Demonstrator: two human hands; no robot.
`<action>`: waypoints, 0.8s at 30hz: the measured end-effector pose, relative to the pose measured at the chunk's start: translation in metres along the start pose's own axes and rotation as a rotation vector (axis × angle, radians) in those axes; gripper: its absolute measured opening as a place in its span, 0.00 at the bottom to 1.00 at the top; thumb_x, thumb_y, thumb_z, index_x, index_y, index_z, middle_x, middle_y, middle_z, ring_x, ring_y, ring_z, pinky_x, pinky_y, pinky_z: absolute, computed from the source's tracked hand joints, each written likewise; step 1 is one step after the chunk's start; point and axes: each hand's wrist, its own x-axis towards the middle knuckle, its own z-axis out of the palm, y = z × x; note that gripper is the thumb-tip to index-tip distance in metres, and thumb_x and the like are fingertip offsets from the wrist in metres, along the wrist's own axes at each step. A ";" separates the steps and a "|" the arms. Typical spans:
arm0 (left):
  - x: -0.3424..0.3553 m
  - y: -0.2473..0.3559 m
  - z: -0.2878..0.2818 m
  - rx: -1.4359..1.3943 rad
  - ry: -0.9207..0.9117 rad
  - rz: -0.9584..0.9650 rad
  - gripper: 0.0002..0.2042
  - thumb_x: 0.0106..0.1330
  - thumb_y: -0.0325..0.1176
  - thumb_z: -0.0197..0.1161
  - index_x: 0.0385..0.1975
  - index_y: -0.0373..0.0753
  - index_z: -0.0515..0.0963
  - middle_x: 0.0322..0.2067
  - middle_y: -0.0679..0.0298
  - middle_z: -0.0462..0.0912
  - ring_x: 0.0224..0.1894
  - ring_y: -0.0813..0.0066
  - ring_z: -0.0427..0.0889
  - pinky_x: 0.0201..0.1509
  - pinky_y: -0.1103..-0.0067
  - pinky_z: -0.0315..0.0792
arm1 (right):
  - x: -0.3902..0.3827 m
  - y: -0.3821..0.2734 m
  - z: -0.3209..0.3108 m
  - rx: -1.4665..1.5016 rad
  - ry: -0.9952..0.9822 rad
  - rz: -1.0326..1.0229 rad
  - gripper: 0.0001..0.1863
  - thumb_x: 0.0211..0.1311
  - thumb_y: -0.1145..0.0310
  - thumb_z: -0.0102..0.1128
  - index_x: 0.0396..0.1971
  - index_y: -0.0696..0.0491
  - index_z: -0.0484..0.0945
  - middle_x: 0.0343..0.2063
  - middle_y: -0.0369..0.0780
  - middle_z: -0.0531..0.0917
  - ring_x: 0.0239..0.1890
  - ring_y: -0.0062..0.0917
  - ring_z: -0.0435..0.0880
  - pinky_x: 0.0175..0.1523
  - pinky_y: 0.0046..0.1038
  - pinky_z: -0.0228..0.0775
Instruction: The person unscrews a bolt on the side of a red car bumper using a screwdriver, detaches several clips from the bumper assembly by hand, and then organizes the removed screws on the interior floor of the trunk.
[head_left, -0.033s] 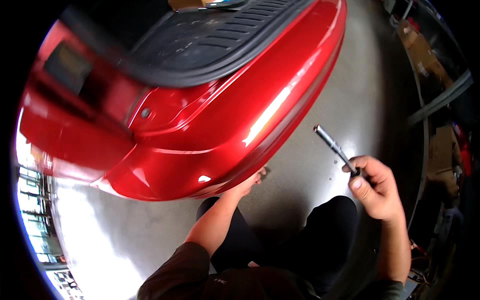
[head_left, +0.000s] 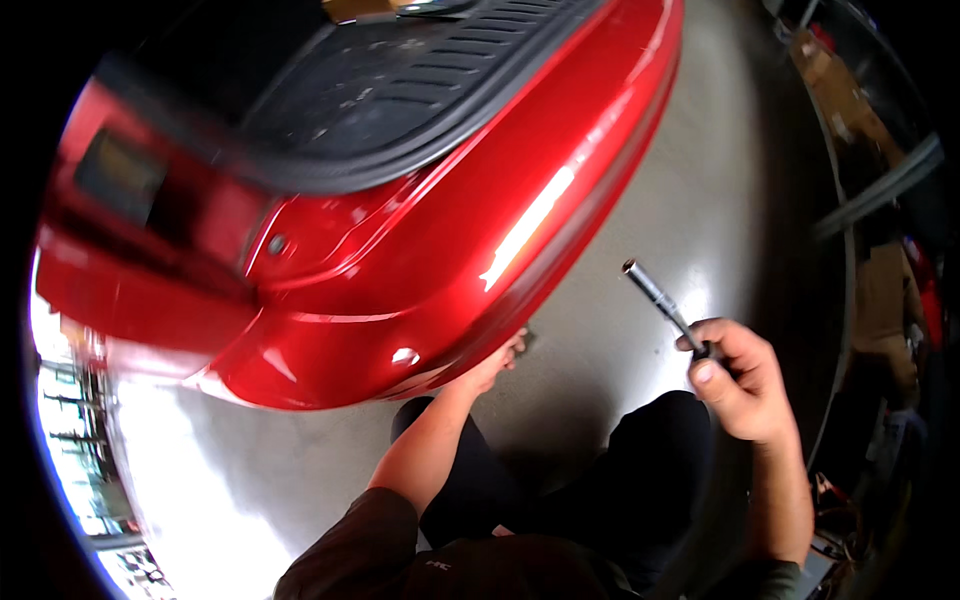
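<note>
A red car bumper (head_left: pixel 430 260) curves across the upper left, with a dark ribbed plastic sill trim (head_left: pixel 400 120) on top. My left hand (head_left: pixel 490 370) reaches beneath its lower edge, fingers curled; the bumper covers part of the hand. A small dark bit shows by the fingertips, but what they hold I cannot make out. Apart from the bumper, on the right, my right hand (head_left: pixel 738 380) grips a socket driver (head_left: pixel 655 298) by its dark handle. Its silvery shaft slants up and left, and the hollow socket end touches nothing.
Below is a smooth grey concrete floor (head_left: pixel 700 170). Cardboard boxes (head_left: pixel 885 310) and a grey metal bar (head_left: pixel 880 190) line the right side. Bright light and window frames (head_left: pixel 75 420) show at the far left. A round fastener (head_left: pixel 277 243) sits in the bumper's upper corner.
The bumper sits slightly further left in the picture. My right hand and the socket driver have shifted slightly left, the socket end a little lower. My left hand stays under the bumper edge.
</note>
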 end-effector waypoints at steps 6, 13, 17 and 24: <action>-0.061 -0.044 0.022 -0.036 0.146 -0.442 0.09 0.80 0.31 0.51 0.51 0.44 0.79 0.38 0.67 0.81 0.33 0.78 0.75 0.43 0.75 0.77 | -0.014 0.052 0.002 0.286 0.225 0.349 0.13 0.76 0.64 0.63 0.51 0.57 0.78 0.32 0.28 0.77 0.34 0.11 0.71 0.41 0.19 0.67; -0.162 0.058 0.165 -0.137 0.057 -0.643 0.09 0.76 0.25 0.52 0.49 0.42 0.78 0.41 0.65 0.82 0.38 0.72 0.80 0.52 0.70 0.80 | -0.106 0.022 0.028 0.538 0.414 0.513 0.08 0.76 0.65 0.61 0.43 0.52 0.76 0.27 0.27 0.74 0.26 0.12 0.71 0.32 0.19 0.65; -0.170 0.149 0.250 -0.048 -0.132 -0.568 0.10 0.78 0.23 0.48 0.49 0.40 0.77 0.43 0.62 0.83 0.37 0.74 0.79 0.49 0.71 0.79 | -0.127 -0.025 0.011 0.551 0.452 0.525 0.06 0.75 0.68 0.63 0.44 0.53 0.76 0.28 0.28 0.76 0.29 0.13 0.72 0.35 0.19 0.67; -0.155 0.267 0.364 0.032 -0.197 -0.609 0.11 0.74 0.25 0.49 0.47 0.40 0.78 0.36 0.68 0.80 0.28 0.82 0.71 0.38 0.77 0.74 | -0.093 -0.096 -0.103 0.451 0.544 0.586 0.08 0.74 0.68 0.64 0.45 0.53 0.76 0.25 0.29 0.77 0.25 0.12 0.72 0.31 0.19 0.66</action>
